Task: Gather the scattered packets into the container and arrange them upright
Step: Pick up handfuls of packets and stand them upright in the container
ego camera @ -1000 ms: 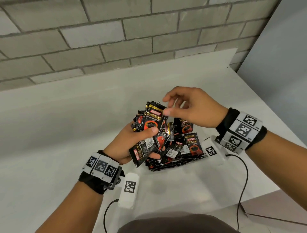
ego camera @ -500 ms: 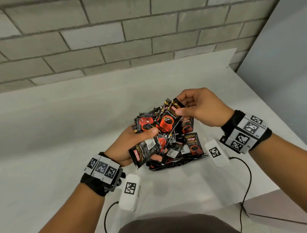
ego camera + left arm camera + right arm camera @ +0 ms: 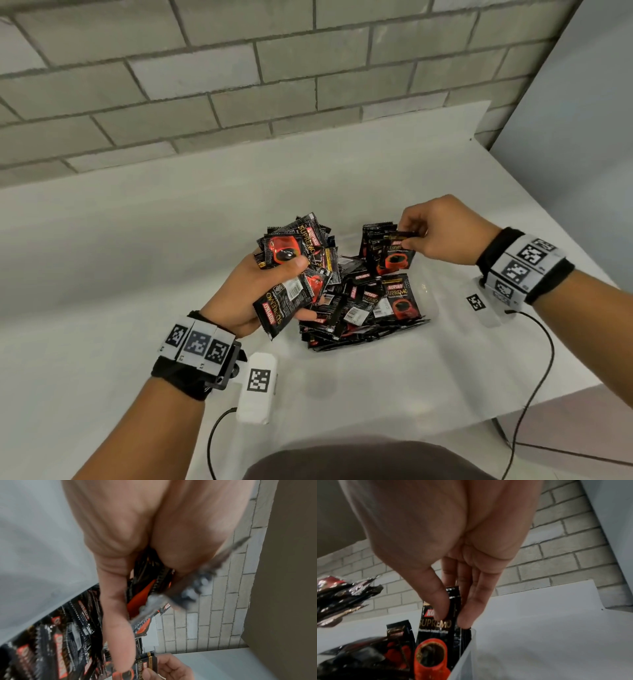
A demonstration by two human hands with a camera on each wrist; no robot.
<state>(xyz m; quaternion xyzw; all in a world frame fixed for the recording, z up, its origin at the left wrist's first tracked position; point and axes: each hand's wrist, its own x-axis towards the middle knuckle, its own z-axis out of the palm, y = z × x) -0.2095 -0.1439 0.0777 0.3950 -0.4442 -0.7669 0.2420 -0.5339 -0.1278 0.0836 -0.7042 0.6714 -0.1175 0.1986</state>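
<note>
A single black coffee packet [image 3: 397, 255] printed with a red cup hung upright, pinched at its top corner between the thumb and fingers [image 3: 467, 609] of the right hand [image 3: 442, 233]. It sat at the far right end of a clear plastic container [image 3: 467, 655], just inside the wall, beside a few packets already standing on edge [image 3: 373, 240]. Below and left of those fingers, a jumbled heap of matching packets [image 3: 363, 308] lay flat and overlapping inside the container, filling most of it. The left hand [image 3: 260, 291] was raised over the heap's left side, its thumb and curled fingers gripping a fanned bundle of packets [image 3: 294, 263], some tilted, one [image 3: 281, 305] hanging low from it. The container rested on a white worktop [image 3: 102, 274]. Both wrists wore black bands with square markers [image 3: 197, 344], each with a white camera unit [image 3: 257, 390] and a trailing black cable [image 3: 534, 387]. A grey brick wall [image 3: 239, 85] rose behind the worktop.
</note>
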